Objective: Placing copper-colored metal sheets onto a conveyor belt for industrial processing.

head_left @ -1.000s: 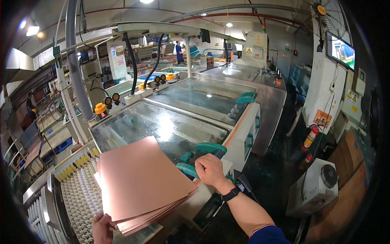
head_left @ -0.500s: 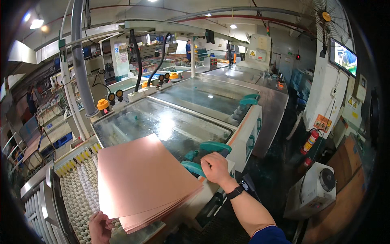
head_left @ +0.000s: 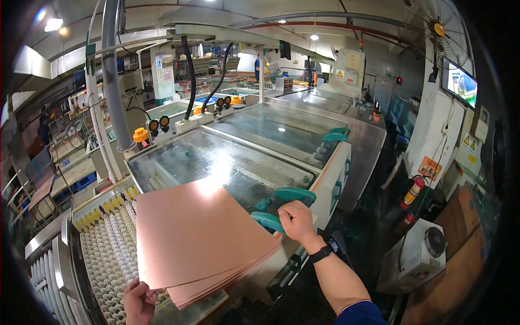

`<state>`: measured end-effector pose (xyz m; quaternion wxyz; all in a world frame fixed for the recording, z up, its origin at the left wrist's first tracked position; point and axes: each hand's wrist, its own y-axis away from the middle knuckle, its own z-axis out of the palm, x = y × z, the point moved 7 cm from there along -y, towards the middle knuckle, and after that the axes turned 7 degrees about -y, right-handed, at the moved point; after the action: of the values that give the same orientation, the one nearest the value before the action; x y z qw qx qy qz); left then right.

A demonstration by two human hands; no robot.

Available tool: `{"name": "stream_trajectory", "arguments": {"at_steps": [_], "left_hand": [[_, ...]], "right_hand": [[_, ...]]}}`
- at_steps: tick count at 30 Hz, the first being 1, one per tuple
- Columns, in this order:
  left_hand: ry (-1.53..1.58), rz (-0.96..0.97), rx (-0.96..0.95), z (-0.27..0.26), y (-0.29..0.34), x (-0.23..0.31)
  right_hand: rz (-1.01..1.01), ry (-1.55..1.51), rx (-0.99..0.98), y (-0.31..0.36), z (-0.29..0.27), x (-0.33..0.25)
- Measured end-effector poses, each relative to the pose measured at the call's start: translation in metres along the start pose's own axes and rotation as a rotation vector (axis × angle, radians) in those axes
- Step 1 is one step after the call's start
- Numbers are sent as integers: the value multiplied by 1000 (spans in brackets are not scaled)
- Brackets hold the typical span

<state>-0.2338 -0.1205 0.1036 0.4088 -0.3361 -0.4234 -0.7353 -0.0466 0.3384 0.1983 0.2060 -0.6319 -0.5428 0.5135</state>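
Note:
A stack of flat copper-coloured sheets [head_left: 200,233] lies slightly fanned at the near edge of a glass-topped machine [head_left: 179,157], partly over its white rollers [head_left: 105,244]. My left hand [head_left: 140,302] is closed at the near left corner of the top sheet, pinching it between thumb and fingers. Curled fingers show on my right hand [head_left: 297,221], which rests beside two green handles [head_left: 295,195] at the machine's near right corner. Whatever lies inside that hand is hidden. A dark watch [head_left: 320,253] is on my right wrist.
Metal bars [head_left: 46,281] run along the lower left. Pressure gauges [head_left: 158,123] and a grey pipe [head_left: 110,81] stand behind the rollers. Right of the aisle are a white box with a round black fan [head_left: 414,254] and a fire extinguisher [head_left: 413,191]. Another person [head_left: 257,67] stands far off.
The view has shifted slightly, so the machine and stack appear a little farther right. Both hands keep about the same places at the sheet corner and the green handles.

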Motion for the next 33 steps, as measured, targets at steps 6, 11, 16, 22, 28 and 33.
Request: {"name": "stream_trajectory", "arguments": {"at_steps": [6, 11, 16, 22, 28, 33], "left_hand": [[77, 109, 10, -39, -22, 26], [67, 262, 136, -103, -22, 64], [79, 460, 208, -147, -12, 106], [-160, 344, 164, -250, -74, 98], [-112, 133, 281, -323, -138, 42], [-322, -85, 477, -323, -162, 22]], "right_hand": [[40, 7, -29, 1, -1, 1], [103, 28, -17, 4, -1, 5], [93, 19, -26, 3, 8, 5], [100, 47, -21, 7, -3, 11], [216, -17, -57, 7, 10, 13], [220, -11, -72, 12, 9, 17]]}}
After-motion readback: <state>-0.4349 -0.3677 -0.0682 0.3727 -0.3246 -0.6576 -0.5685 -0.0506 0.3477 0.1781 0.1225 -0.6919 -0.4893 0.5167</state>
